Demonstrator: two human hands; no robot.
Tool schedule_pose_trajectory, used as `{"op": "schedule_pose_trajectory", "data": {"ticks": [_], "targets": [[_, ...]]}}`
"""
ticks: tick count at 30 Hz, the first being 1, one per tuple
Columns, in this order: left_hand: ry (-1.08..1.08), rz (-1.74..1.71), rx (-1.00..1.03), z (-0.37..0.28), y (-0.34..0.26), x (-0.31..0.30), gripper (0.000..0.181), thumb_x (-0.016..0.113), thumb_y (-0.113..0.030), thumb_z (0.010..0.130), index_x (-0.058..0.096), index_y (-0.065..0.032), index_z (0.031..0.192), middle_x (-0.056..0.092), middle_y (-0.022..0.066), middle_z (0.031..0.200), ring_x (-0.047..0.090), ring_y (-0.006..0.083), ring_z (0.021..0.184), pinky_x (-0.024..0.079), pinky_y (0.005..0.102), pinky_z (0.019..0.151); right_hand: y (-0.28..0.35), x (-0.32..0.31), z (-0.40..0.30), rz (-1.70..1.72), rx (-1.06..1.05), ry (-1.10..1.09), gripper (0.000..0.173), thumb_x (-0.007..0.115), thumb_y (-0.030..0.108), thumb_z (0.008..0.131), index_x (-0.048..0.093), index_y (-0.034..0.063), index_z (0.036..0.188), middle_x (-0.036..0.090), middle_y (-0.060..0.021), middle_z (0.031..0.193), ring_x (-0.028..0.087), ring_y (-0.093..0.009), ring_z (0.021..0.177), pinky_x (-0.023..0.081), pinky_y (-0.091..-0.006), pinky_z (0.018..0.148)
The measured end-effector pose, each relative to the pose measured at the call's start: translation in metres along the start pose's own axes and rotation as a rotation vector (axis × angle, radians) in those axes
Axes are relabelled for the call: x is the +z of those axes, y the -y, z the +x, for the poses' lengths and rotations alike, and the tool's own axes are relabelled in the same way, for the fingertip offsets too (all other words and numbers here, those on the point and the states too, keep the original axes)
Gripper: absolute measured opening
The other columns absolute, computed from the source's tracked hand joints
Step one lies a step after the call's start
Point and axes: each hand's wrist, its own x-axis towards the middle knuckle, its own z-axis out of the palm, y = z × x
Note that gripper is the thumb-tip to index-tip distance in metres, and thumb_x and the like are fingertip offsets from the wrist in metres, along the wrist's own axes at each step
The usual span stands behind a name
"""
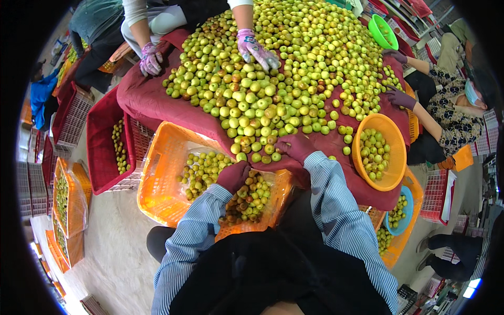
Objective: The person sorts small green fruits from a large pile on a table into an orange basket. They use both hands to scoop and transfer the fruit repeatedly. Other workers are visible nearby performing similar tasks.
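Note:
A large heap of green and brownish jujube-like fruits (252, 94) covers a table draped in dark red cloth (169, 102). My left hand (234, 177), in a maroon glove, is above the orange plastic crate (157, 165) at the table's near edge; a green fruit shows at its fingertips, but whether it is held cannot be told. My right hand (297, 147), gloved alike, is at the heap's near edge with its fingers bent beside several fruits; its grip is unclear. Plastic film lines the crate, which holds two groups of fruits. An orange colander (399, 157) of fruits stands to the right.
Across the table are a co-worker's patterned gloves (256, 49); another co-worker's dark gloves (399, 96) are at the right edge. A red-lined crate (98, 157) stands left. At the right are a blue basin (407, 220) and a green basin (378, 33).

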Motion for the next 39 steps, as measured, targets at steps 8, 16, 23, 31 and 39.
{"op": "schedule_pose_trajectory", "data": {"ticks": [8,16,23,31,39], "targets": [[-0.179,-0.697,-0.045,0.006,0.015,0.0,0.024,0.054,-0.014,0.089,0.057,-0.0022,0.109,0.065,0.0098,0.09,0.062,0.0183,0.083,0.049,0.0301,0.077,0.028,0.005,0.056,-0.259,0.006,-0.302,0.023,0.06,0.015,0.079,0.061,0.0085,0.1,0.057,-0.0162,0.109,0.06,-0.033,0.093,0.049,-0.0426,0.076],[-0.269,-0.961,-0.18,-0.004,0.03,0.02,0.05,0.06,-0.007,0.084,0.04,-0.0045,0.129,0.061,0.0042,0.084,0.053,0.008,0.064,0.044,0.0209,0.053,0.004,0.036,0.036,-0.157,0.125,-0.042,0.036,0.059,0.022,0.079,0.059,0.0048,0.111,0.06,-0.0196,0.106,0.057,-0.036,0.098,0.045,-0.0414,0.086],[-0.332,-0.996,-0.105,-0.003,0.019,0.02,0.049,0.062,-0.023,0.087,0.041,-0.0075,0.13,0.058,0.0048,0.077,0.051,0.0086,0.061,0.042,0.024,0.05,0.023,0.017,0.001,0.335,0.116,-0.268,0.041,0.066,0.012,0.078,0.057,0.0026,0.116,0.058,-0.0152,0.12,0.057,-0.023,0.11,0.047,-0.032,0.089],[0.007,-1.814,-0.588,-0.027,0.063,-0.001,0.043,0.061,-0.05,0.083,0.059,-0.0148,0.108,0.059,0.0052,0.077,0.049,0.0112,0.053,0.04,0.0248,0.042,0.101,0.051,0.005,0.263,-0.207,-0.21,0.044,0.064,0.016,0.083,0.051,0.0037,0.123,0.053,-0.0188,0.125,0.052,-0.029,0.114,0.043,-0.0362,0.093],[-1.031,-1.372,-0.296,-0.09,0.198,-0.24,0.028,0.063,-0.035,0.086,0.053,-0.0108,0.096,0.057,0.0019,0.079,0.043,0.0072,0.045,0.032,0.017,0.037,0.098,0.047,0.077,-0.419,0.245,-0.066,0.026,0.051,0.015,0.085,0.053,0.0088,0.111,0.049,-0.021,0.113,0.06,-0.037,0.091,0.051,-0.0442,0.073]]}}
